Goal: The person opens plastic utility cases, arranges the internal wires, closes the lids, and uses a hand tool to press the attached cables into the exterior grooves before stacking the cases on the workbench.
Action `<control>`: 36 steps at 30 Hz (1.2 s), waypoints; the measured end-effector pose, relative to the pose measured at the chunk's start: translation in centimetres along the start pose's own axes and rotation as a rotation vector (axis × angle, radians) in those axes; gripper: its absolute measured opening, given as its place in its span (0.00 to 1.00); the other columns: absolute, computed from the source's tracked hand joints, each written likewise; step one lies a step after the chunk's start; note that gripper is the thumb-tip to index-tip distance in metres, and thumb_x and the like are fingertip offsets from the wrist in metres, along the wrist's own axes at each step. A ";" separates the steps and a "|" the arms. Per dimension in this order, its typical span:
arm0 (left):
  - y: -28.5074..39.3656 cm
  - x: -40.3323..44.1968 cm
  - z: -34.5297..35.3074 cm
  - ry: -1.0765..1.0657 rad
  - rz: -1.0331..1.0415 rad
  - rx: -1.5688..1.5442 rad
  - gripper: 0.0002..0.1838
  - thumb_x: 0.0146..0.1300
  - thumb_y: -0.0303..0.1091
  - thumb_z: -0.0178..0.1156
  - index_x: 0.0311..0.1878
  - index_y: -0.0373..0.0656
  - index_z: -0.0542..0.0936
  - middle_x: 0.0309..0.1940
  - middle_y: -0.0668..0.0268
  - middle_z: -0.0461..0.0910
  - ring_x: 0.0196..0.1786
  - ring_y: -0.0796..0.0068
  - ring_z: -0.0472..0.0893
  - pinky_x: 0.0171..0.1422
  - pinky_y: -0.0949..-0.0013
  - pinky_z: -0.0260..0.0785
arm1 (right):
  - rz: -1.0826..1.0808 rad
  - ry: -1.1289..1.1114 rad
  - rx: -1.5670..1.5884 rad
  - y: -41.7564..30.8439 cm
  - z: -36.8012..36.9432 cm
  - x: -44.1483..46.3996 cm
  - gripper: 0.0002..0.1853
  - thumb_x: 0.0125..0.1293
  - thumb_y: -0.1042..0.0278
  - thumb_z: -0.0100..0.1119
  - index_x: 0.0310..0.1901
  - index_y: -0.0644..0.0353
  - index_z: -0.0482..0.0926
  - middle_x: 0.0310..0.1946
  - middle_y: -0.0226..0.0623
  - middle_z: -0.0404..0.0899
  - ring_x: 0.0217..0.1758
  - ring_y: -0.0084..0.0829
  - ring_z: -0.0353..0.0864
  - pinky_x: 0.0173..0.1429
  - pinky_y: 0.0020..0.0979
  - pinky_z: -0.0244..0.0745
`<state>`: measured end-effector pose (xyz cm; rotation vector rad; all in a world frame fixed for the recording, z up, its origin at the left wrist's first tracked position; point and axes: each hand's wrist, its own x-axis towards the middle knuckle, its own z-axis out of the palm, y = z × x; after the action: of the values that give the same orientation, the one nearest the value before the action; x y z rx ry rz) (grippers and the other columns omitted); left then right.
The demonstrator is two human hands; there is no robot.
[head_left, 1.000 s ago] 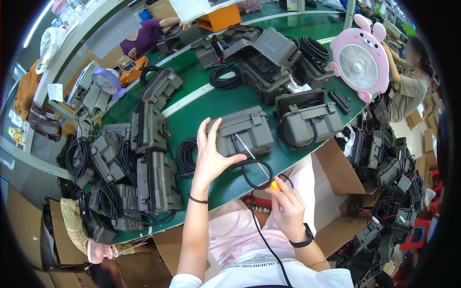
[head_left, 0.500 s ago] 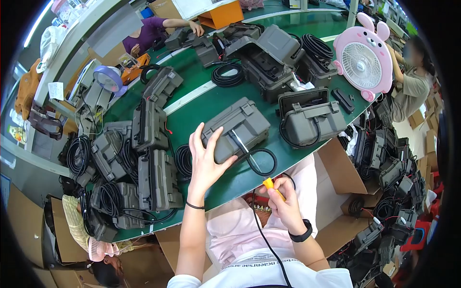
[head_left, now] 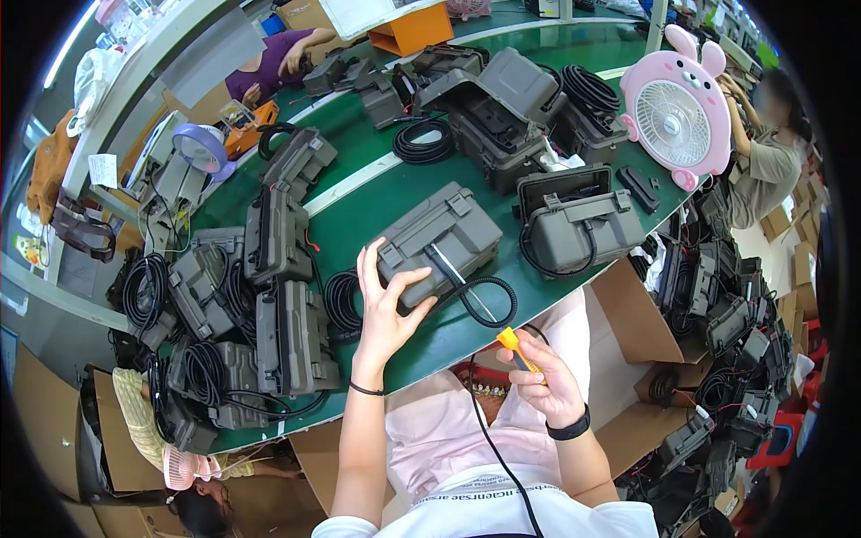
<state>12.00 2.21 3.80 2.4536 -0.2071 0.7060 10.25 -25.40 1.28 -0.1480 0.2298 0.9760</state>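
Observation:
A grey plastic case (head_left: 453,231) with latches lies on the green table in front of me. My left hand (head_left: 390,300) grips its near left end, thumb and fingers bent against the side. In my right hand (head_left: 549,387), fingers closed around the yellow handle, is a screwdriver (head_left: 511,341). Its long metal shaft slants up and left to the case's near side, where the tip meets a black fitting. From that fitting a black corrugated cable (head_left: 514,305) loops out around the shaft. The exact contact of the tip is too small to make out.
Open grey cases (head_left: 583,229) with coiled cables stand to the right and behind, more (head_left: 296,336) along the left. A pink fan (head_left: 677,125) is at the right edge. Cardboard boxes (head_left: 628,309) flank my lap. Co-workers sit around the table.
My right hand and the screwdriver handle have turned and shifted slightly right. My left fingers have drawn closer to the thumb on the case. A co-worker's hand has pulled back at the far side.

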 end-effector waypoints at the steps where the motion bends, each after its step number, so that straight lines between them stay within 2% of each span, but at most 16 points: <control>1: 0.2 -0.1 0.0 0.003 -0.006 0.007 0.27 0.43 0.29 0.79 0.50 0.53 0.83 0.74 0.47 0.53 0.76 0.37 0.53 0.76 0.44 0.53 | -0.016 0.018 -0.042 0.0 -0.1 -0.1 0.04 0.77 0.68 0.51 0.48 0.50 0.67 0.44 0.38 0.74 0.20 0.11 0.58 0.15 0.11 0.45; 3: 0.5 -0.3 -0.1 -0.004 -0.015 0.032 0.27 0.43 0.29 0.79 0.50 0.54 0.83 0.75 0.48 0.53 0.76 0.36 0.53 0.76 0.43 0.53 | -0.045 0.053 -0.129 0.0 0.2 -0.6 0.04 0.77 0.67 0.52 0.47 0.50 0.67 0.43 0.38 0.74 0.20 0.11 0.58 0.15 0.11 0.46; 9: 0.6 -0.5 0.2 0.031 -0.019 0.048 0.28 0.42 0.29 0.79 0.50 0.55 0.83 0.75 0.49 0.54 0.76 0.34 0.53 0.76 0.42 0.54 | -0.599 0.250 -0.846 0.3 -0.1 -2.9 0.05 0.76 0.73 0.51 0.46 0.53 0.65 0.41 0.38 0.77 0.19 0.11 0.57 0.19 0.13 0.48; 10: 0.6 -0.5 0.3 0.038 -0.017 0.048 0.28 0.42 0.28 0.79 0.50 0.55 0.83 0.75 0.49 0.54 0.76 0.34 0.53 0.76 0.42 0.54 | -0.684 0.270 -0.922 0.6 0.1 -3.2 0.06 0.73 0.75 0.53 0.45 0.56 0.66 0.40 0.40 0.80 0.21 0.14 0.66 0.21 0.17 0.60; 13: 0.8 -0.8 0.4 0.047 -0.018 0.053 0.28 0.41 0.28 0.79 0.50 0.56 0.83 0.74 0.49 0.55 0.76 0.34 0.53 0.75 0.42 0.55 | -1.017 0.219 -1.592 1.8 1.1 -3.2 0.08 0.71 0.74 0.58 0.43 0.59 0.67 0.40 0.44 0.84 0.28 0.22 0.80 0.28 0.25 0.73; 14: 0.9 -0.9 0.5 0.050 -0.020 0.057 0.28 0.41 0.27 0.79 0.49 0.56 0.83 0.74 0.49 0.55 0.76 0.34 0.53 0.75 0.42 0.55 | -0.967 0.282 -1.673 2.4 1.9 -3.6 0.10 0.66 0.76 0.63 0.42 0.60 0.71 0.41 0.46 0.86 0.35 0.35 0.88 0.34 0.34 0.80; 17: 1.1 -0.9 0.5 0.076 -0.004 0.068 0.27 0.40 0.27 0.79 0.48 0.53 0.84 0.74 0.46 0.56 0.76 0.39 0.56 0.76 0.46 0.53 | -0.940 0.327 -2.055 3.2 3.8 -3.1 0.11 0.61 0.78 0.65 0.41 0.60 0.73 0.42 0.45 0.85 0.35 0.41 0.88 0.33 0.36 0.81; 18: 1.1 -1.0 0.5 0.076 -0.005 0.068 0.27 0.39 0.27 0.79 0.48 0.53 0.84 0.74 0.47 0.56 0.76 0.39 0.56 0.76 0.46 0.53 | -0.985 0.366 -2.102 3.5 3.5 -2.5 0.12 0.57 0.79 0.65 0.41 0.60 0.74 0.43 0.43 0.85 0.34 0.46 0.85 0.33 0.38 0.81; 27: 0.8 -0.9 0.6 0.081 -0.028 0.043 0.28 0.39 0.27 0.79 0.48 0.54 0.85 0.74 0.48 0.57 0.76 0.41 0.57 0.76 0.47 0.53 | -1.046 0.405 -2.185 4.3 2.8 -1.2 0.12 0.56 0.82 0.65 0.39 0.61 0.74 0.44 0.46 0.85 0.33 0.46 0.85 0.34 0.37 0.80; 30: 0.6 -1.0 0.7 0.082 -0.026 0.047 0.28 0.39 0.28 0.79 0.48 0.54 0.85 0.74 0.48 0.57 0.76 0.42 0.57 0.76 0.47 0.53 | -1.139 0.418 -2.204 4.7 1.9 -0.6 0.10 0.56 0.78 0.65 0.38 0.57 0.75 0.44 0.40 0.85 0.28 0.39 0.84 0.30 0.36 0.79; 36: 0.7 -1.0 0.4 0.076 -0.038 0.055 0.27 0.39 0.29 0.80 0.48 0.55 0.85 0.74 0.48 0.57 0.76 0.41 0.57 0.76 0.46 0.53 | -1.229 0.476 -2.317 4.8 1.4 -0.3 0.08 0.55 0.80 0.64 0.35 0.57 0.78 0.48 0.38 0.85 0.28 0.35 0.81 0.32 0.33 0.78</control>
<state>11.11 1.41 3.34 2.4707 -0.1125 0.7966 6.24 -22.68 2.63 -2.3089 -0.6492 -0.5235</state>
